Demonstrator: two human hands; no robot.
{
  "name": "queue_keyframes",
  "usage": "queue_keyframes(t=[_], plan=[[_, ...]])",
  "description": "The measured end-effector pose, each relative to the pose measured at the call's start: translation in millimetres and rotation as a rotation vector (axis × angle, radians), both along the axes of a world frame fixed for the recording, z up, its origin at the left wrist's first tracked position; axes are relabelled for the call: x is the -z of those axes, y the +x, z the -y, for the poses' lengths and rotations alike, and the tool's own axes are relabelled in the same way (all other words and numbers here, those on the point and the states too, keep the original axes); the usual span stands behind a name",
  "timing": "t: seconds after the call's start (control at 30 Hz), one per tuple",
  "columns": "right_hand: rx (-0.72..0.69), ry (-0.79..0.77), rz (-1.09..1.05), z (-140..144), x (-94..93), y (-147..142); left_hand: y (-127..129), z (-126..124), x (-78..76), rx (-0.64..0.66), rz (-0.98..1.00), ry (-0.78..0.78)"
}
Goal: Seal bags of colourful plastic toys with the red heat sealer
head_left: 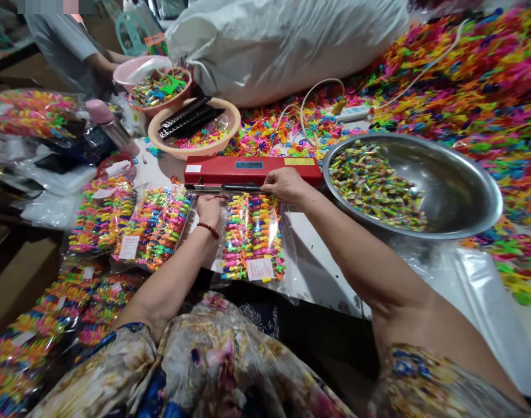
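A clear plastic bag (253, 235) packed with rows of small colourful plastic toys lies in front of me, a white label near its lower edge. Its top end reaches a red bag sealer (252, 169) with a black bar along the front. My left hand (211, 210), with a red bead bracelet at the wrist, is closed at the bag's upper left corner. At the upper right corner, close against the sealer's bar, my right hand (285, 184) is closed with its fingers pinched. The fingertips of both hands are partly hidden.
Filled bags (154, 226) lie at left. A steel bowl (466, 203) of wrapped pieces stands right, near plastic sheets (487, 302). Behind are a peach basin (196, 152), a white sack (283, 52), a cabled power strip (352, 113) and heaped toys (479, 87). Another person's arm (100, 62) reaches in at upper left.
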State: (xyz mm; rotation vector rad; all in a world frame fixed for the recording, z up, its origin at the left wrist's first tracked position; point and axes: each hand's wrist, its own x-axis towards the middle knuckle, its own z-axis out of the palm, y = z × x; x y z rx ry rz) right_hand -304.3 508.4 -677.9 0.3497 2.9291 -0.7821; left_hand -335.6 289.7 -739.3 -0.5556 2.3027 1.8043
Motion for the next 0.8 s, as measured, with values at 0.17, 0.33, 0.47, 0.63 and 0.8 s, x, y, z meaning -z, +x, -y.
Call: queue_keyframes(t=[0.17,0.33,0.47,0.63,0.8], plan=[[-0.048,0.077,0.055,1.8,4.0,-5.8,0.8,20.1,-29.8,0.029,-0.108,-0.137],[-0.087,0.15,0.076,3.6,1.9,-12.2,-51.6,11.1,-72.4,0.469,-0.298,-0.511],[-0.075,0.14,0.113,6.9,-3.0,-11.0,-68.7,2.2,-96.9,0.687,-0.298,-0.623],[-0.064,0.15,0.128,8.7,-3.8,-9.7,-21.2,31.4,-85.2,0.807,-0.175,-0.596],[-0.051,0.104,0.094,9.1,-9.8,-1.7,27.9,51.0,-38.9,0.584,0.192,-0.252]])
